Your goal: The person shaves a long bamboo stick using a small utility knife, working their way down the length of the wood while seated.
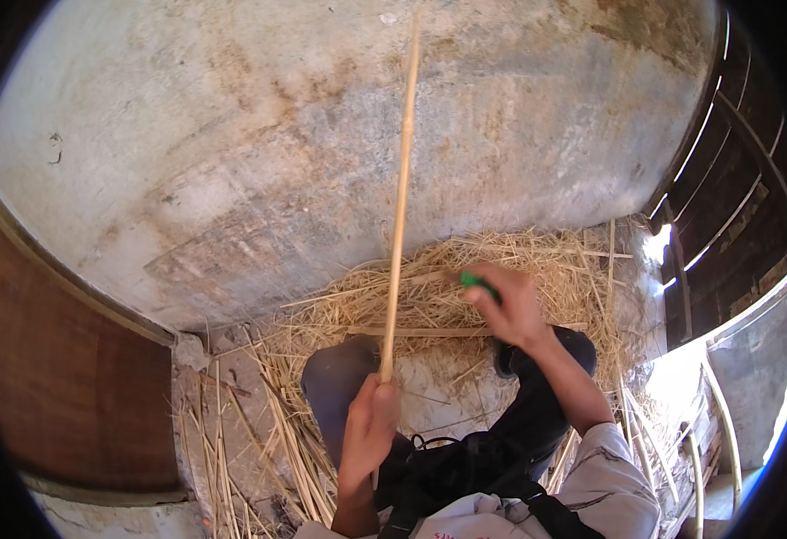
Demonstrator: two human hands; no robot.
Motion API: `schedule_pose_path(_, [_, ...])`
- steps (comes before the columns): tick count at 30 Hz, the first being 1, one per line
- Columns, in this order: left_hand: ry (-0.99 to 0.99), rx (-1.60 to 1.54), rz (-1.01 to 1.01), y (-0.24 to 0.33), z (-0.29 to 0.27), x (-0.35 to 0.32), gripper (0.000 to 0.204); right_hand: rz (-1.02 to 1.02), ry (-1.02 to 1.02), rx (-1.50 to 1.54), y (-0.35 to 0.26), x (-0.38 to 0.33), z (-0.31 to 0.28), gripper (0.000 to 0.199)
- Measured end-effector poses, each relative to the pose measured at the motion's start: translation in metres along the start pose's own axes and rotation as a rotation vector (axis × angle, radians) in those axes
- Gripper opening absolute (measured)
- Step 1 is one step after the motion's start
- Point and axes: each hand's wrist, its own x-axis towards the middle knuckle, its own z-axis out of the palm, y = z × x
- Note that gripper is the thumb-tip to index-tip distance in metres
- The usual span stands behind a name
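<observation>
My left hand (371,422) grips the lower end of a long pale cane stick (400,198) that stands nearly upright and leans against the stained plaster wall. My right hand (507,305) reaches forward over a heap of straw-coloured shavings (465,287) and is closed on a small green-handled tool (477,282); its working end is hidden by my fingers. My knees in dark trousers (339,382) sit below both hands.
A brown wooden door or panel (61,377) fills the left side. Thin split cane strips (223,440) lie on the floor at lower left. Dark wooden slats (725,207) and more cane poles (716,431) are on the right. A flat strip (429,331) lies across the shavings.
</observation>
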Motion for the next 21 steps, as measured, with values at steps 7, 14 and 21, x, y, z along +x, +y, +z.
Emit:
schedule_pose_path(7, [0.021, 0.115, 0.06, 0.008, 0.011, 0.004, 0.03, -0.348, -0.137, -0.046, -0.034, -0.018, 0.024, 0.032])
schedule_pose_path(14, [0.113, 0.421, 0.157, 0.023, 0.019, 0.008, 0.026, -0.354, -0.149, -0.059, -0.037, -0.017, 0.021, 0.032])
schedule_pose_path(21, [0.168, 0.602, 0.097, 0.022, 0.026, 0.009, 0.019, -0.34, -0.14, -0.158, -0.042, -0.02, 0.021, 0.031])
